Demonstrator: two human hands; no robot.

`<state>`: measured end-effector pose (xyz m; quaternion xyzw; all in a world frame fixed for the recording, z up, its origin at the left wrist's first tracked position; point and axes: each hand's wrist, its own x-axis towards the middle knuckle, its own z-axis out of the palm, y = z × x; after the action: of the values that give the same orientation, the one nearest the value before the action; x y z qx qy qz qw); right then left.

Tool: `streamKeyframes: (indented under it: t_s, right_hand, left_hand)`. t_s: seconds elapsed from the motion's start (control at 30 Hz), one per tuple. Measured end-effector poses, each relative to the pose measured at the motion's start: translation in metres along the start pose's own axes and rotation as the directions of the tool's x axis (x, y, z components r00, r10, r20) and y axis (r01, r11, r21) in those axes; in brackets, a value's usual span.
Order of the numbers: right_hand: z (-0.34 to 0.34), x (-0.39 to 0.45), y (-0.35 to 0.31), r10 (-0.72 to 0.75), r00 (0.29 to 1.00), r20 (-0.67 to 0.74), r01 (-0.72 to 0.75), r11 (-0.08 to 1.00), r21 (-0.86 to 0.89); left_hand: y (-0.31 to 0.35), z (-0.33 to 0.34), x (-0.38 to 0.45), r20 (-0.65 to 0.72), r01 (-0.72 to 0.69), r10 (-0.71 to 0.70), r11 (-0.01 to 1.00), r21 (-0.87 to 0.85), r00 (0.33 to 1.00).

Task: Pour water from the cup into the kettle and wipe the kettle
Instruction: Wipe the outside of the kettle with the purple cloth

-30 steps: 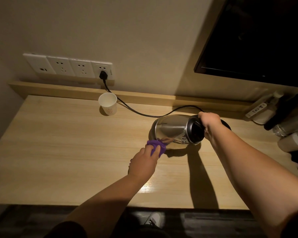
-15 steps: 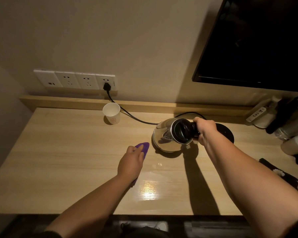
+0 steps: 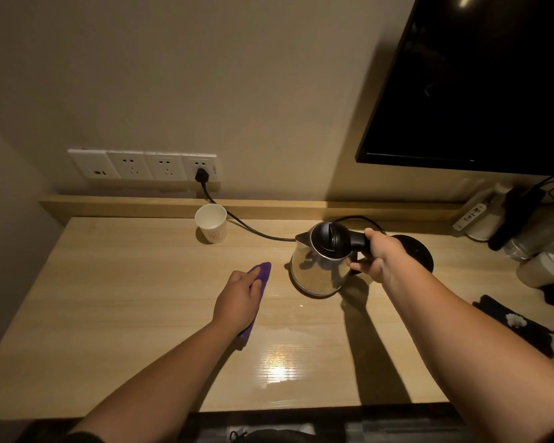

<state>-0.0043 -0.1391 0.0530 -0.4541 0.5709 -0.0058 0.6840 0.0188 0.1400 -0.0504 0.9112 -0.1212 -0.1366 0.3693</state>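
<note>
On a pale wooden counter [image 3: 115,298], a white paper cup [image 3: 211,223] stands upright near the back ledge. Toward the front, the left hand [image 3: 239,300] lies flat, fingers straight, pressing a purple cloth [image 3: 263,272] whose long axis runs front to back. Just right, a shiny steel kettle [image 3: 320,265] with a black lid stands upright, spout pointing left. The right hand [image 3: 381,255] wraps the kettle's black handle, a closed grip, beside the round black base [image 3: 421,251].

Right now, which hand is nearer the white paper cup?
Left. The left hand rests on the purple cloth below the white paper cup; the right hand grips the steel kettle's handle, farther right.
</note>
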Motion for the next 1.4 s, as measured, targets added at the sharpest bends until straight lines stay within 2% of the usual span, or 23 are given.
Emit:
streamKeyframes:
  t_s: [0.07, 0.13, 0.17, 0.23, 0.27, 0.33, 0.37, 0.43, 0.53, 0.67, 0.9, 1.0, 1.13, 1.3, 1.4]
  right_hand:
    - [-0.013, -0.005, 0.003, 0.001, 1.000, 0.031, 0.004, 0.990, -0.138]
    - [-0.027, -0.006, 0.007, -0.124, 0.992, 0.033, 0.126, 0.901, -0.416]
    - [-0.032, -0.005, 0.010, -0.230, 0.973, 0.034, 0.208, 0.797, -0.567]
    - [-0.036, 0.001, 0.012, -0.457, 0.884, 0.100, 0.359, 0.528, -0.770]
    - [-0.034, 0.002, 0.012, -0.530, 0.828, 0.186, 0.434, 0.394, -0.810]
    - [-0.023, 0.003, 0.013, -0.567, 0.729, 0.384, 0.550, 0.151, -0.821]
    - [-0.017, 0.002, 0.013, -0.563, 0.698, 0.444, 0.575, 0.070, -0.815]
    - [-0.012, 0.004, 0.015, -0.560, 0.692, 0.456, 0.566, 0.028, -0.824]
    - [-0.010, 0.007, 0.024, -0.580, 0.699, 0.419, 0.538, 0.040, -0.842]
    - [-0.006, 0.010, 0.039, -0.627, 0.687, 0.369, 0.553, 0.121, -0.824]
    - [-0.011, 0.014, 0.054, -0.652, 0.724, 0.227, 0.619, 0.468, -0.630]
    - [-0.021, 0.019, 0.053, -0.630, 0.758, 0.168, 0.605, 0.583, -0.542]
    - [-0.029, 0.022, 0.053, -0.596, 0.791, 0.138, 0.586, 0.674, -0.450]
    - [-0.041, 0.031, 0.055, -0.565, 0.814, 0.133, 0.563, 0.711, -0.421]
    - [-0.045, 0.035, 0.055, -0.550, 0.825, 0.133, 0.549, 0.721, -0.423]
  left_hand:
    - [0.000, -0.004, 0.003, -0.003, 0.001, -0.001, 1.000, -0.012, 1.000]
    - [0.000, -0.008, 0.007, -0.007, 0.001, -0.001, 1.000, -0.022, 1.000]
    - [0.000, -0.009, 0.010, -0.006, 0.003, -0.003, 1.000, -0.028, 1.000]
    - [0.001, -0.009, 0.014, 0.004, 0.016, -0.015, 0.999, -0.049, 1.000]
    - [0.003, -0.008, 0.017, 0.012, 0.024, -0.023, 0.998, -0.060, 1.000]
    - [0.007, -0.006, 0.021, 0.028, 0.037, -0.035, 0.996, -0.077, 0.999]
    - [0.010, -0.004, 0.022, 0.037, 0.039, -0.036, 0.995, -0.087, 0.999]
    - [0.015, -0.002, 0.023, 0.055, 0.041, -0.035, 0.993, -0.109, 0.998]
    - [0.020, -0.001, 0.023, 0.063, 0.046, -0.039, 0.991, -0.124, 0.997]
    - [0.018, -0.002, 0.023, 0.060, 0.070, -0.063, 0.989, -0.128, 0.996]
    - [0.033, -0.007, 0.030, 0.005, 0.063, -0.063, 0.979, -0.193, 0.998]
    - [0.049, -0.007, 0.032, -0.027, -0.020, 0.015, 0.981, -0.193, 1.000]
    - [0.079, 0.000, 0.035, -0.075, -0.167, 0.158, 0.976, -0.138, 0.985]
    - [0.110, 0.011, 0.043, -0.065, -0.297, 0.296, 0.955, -0.008, 0.953]
    - [0.120, 0.019, 0.047, -0.014, -0.347, 0.352, 0.929, 0.131, 0.936]
